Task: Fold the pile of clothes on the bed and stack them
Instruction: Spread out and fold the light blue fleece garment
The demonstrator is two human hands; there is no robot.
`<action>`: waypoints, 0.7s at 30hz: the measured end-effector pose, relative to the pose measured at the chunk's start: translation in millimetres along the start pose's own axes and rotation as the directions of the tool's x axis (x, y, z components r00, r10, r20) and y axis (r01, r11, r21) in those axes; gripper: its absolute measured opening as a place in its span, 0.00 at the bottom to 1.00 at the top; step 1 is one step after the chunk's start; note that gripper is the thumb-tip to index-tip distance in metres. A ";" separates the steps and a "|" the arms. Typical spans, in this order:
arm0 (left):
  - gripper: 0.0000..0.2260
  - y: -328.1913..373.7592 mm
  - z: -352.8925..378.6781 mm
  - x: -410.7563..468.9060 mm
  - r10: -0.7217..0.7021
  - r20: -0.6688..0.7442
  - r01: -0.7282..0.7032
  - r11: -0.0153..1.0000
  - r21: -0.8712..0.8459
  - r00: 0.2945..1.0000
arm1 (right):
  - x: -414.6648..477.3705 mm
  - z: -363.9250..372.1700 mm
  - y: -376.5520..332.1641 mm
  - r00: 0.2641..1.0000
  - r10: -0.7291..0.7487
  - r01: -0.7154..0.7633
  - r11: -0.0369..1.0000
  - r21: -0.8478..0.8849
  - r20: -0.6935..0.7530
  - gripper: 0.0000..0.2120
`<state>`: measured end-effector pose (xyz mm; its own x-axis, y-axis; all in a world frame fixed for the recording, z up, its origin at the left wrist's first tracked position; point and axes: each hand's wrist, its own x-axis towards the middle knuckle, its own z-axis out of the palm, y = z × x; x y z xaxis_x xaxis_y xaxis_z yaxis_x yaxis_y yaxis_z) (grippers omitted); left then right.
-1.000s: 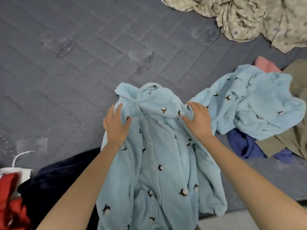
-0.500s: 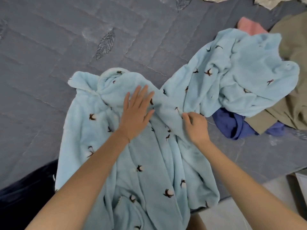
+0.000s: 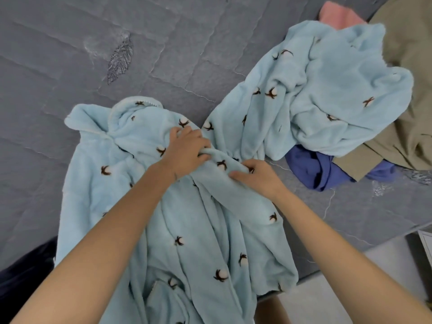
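The fleece robe (image 3: 198, 230), pale blue with small brown-and-white cotton sprigs, lay spread on the grey quilted bed (image 3: 70, 54) directly before the person. Its body ran lengthwise away from them. The collar (image 3: 135, 106) pointed to the far side, leaning a little left, and the hem hung over the near edge of the bed towards the floor (image 3: 350, 288). One sleeve (image 3: 327, 90) branched from the shoulder and stretched up and to the right, ending in a crumpled heap on the pile of other clothes.

Both hands met where that sleeve joined the body. The left hand (image 3: 187, 150) lay just below the collar, fingers curled round a bunched fold of the fleece. The right hand (image 3: 259, 177), close beside it to the right, pinched the same fold, with the fingers tucked behind and the thumb on its near side. A raised ridge of cloth ran between the two hands.

Under the sleeve's heap lay a dark blue cloth (image 3: 313, 169), an olive garment (image 3: 409, 90) and, at the far end, a pink cloth (image 3: 336, 16). A dark navy garment (image 3: 23, 265) lay at the robe's left near the bed's edge. A stitched leaf (image 3: 120, 59) marked the bed cover beyond the collar.
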<state>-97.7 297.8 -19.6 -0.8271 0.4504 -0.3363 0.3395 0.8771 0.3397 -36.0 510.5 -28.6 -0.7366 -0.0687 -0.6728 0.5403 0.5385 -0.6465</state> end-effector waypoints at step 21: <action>0.18 29.0 -39.8 32.0 -0.034 -0.015 0.021 0.847 -0.531 0.999 | -21.5 -106.7 -1.9 0.917 -0.178 0.158 0.984 -0.085 -0.357 0.13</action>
<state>-132.2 331.1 14.5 -0.8447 0.4177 -0.3347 0.0323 0.6640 0.7471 -64.5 600.6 25.5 -0.9170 0.1412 -0.3731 0.3806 0.5899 -0.7121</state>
